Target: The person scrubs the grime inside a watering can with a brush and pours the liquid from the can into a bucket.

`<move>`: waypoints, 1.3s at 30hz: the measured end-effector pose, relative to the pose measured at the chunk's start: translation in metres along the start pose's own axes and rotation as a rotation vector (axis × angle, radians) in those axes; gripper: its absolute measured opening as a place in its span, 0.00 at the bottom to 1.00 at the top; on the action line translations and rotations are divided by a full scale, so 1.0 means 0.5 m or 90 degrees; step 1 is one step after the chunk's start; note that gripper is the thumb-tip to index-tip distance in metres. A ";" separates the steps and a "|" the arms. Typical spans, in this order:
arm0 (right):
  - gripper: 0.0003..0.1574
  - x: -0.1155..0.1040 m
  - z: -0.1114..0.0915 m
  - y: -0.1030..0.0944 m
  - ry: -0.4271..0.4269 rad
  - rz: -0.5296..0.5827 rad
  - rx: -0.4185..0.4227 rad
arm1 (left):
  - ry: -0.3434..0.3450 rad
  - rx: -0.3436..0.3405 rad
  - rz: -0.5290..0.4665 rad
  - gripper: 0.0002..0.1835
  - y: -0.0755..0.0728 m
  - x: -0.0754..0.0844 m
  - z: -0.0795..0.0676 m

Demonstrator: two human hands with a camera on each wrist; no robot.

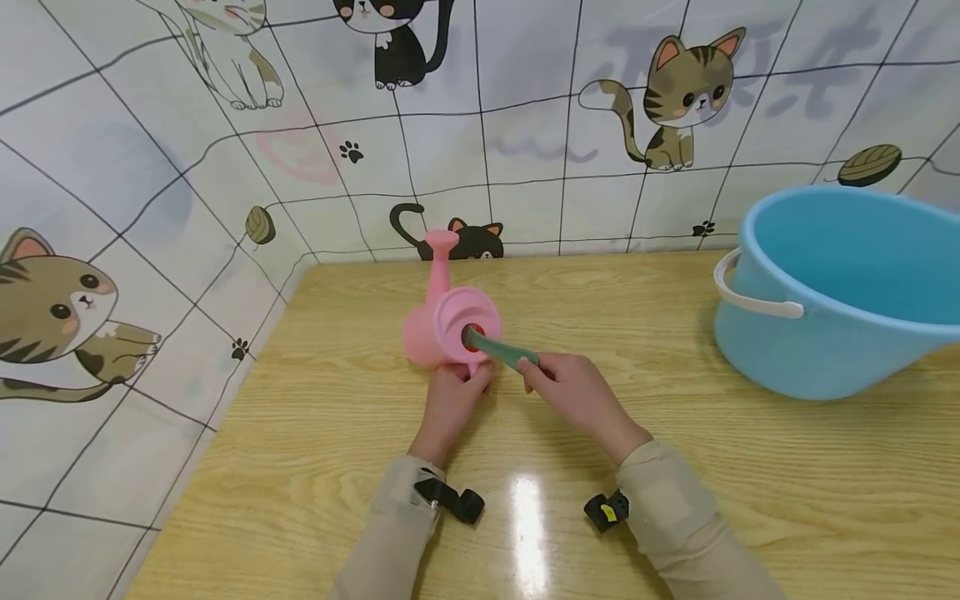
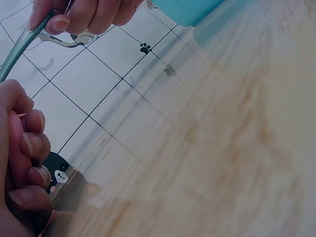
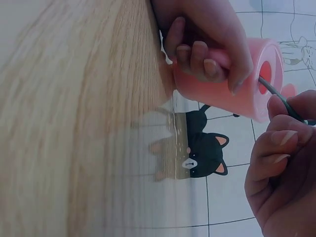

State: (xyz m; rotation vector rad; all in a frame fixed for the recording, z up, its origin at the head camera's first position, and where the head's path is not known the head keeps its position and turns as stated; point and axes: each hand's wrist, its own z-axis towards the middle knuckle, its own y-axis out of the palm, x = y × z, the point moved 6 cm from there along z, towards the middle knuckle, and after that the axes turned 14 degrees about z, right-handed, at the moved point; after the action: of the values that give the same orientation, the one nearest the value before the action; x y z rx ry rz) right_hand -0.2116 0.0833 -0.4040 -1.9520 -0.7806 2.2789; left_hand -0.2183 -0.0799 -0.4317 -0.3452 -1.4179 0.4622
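A pink watering can (image 1: 422, 340) stands on the table, its spout toward the wall and its round top opening facing me. My left hand (image 1: 447, 408) grips the can's handle, fingers curled round it in the right wrist view. My right hand (image 1: 581, 396) pinches a slim green handle (image 1: 506, 352) between thumb and fingers. That handle slants down into the can's opening, so its far end is hidden and the tool's kind does not show. Something red (image 3: 265, 74) is visible inside the opening, around the green handle.
At the right of the wooden table (image 1: 315, 467) stands a large light-blue bucket (image 1: 795, 358) with a white carrying handle (image 1: 757, 305). A tiled wall covering with cartoon cats (image 1: 678, 104) borders the table at the back and left.
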 end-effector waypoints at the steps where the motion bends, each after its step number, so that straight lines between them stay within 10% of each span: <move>1: 0.24 -0.001 0.000 0.004 -0.002 0.002 -0.005 | -0.001 -0.001 -0.004 0.16 0.003 -0.010 0.003; 6: 0.25 -0.005 0.001 0.022 -0.026 -0.040 -0.019 | 0.005 -0.004 -0.008 0.14 0.021 -0.053 0.020; 39: 0.25 -0.011 -0.003 0.035 -0.060 -0.092 -0.009 | 0.025 -0.006 -0.022 0.11 0.028 -0.059 0.024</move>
State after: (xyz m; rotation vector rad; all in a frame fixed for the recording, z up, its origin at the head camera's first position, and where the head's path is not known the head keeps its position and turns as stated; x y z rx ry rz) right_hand -0.2041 0.0664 -0.4060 -1.7414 -0.9179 2.3000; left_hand -0.2341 -0.0832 -0.4625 -0.3347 -1.3855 0.4187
